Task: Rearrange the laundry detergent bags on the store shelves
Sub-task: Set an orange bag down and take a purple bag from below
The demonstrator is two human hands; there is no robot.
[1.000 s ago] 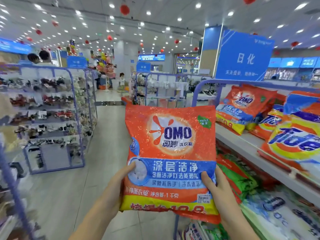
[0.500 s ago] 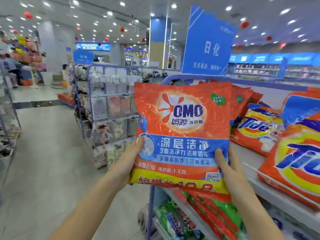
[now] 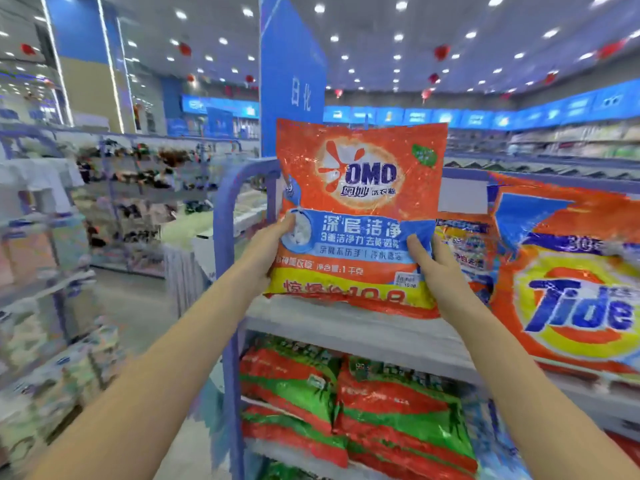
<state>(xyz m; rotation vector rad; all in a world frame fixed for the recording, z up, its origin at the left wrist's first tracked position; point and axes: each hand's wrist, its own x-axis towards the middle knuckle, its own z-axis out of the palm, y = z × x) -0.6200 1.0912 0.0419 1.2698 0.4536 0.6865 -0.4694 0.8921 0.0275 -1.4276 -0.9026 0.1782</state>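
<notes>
1. The left hand [image 3: 268,252] holds the OMO detergent bag [image 3: 360,199] at its left edge. The thumb lies on the front and the other fingers are hidden behind.
2. The right hand [image 3: 441,271] grips the OMO bag's right edge, thumb pressed on the blue band and fingers wrapped behind.
3. The OMO bag is upright, label toward the camera. Its bottom edge is at the top shelf board [image 3: 346,327]; whether it rests there, I cannot tell.
4. Right of the OMO bag, a large Tide bag [image 3: 575,306] stands on that board.
5. Between them, behind the OMO bag's right edge, a smaller orange bag [image 3: 465,244] shows partly.
6. Below the OMO bag, red-and-green bags [image 3: 398,414] lie stacked.
7. Left of the OMO bag rises the blue shelf frame [image 3: 223,271].
</notes>
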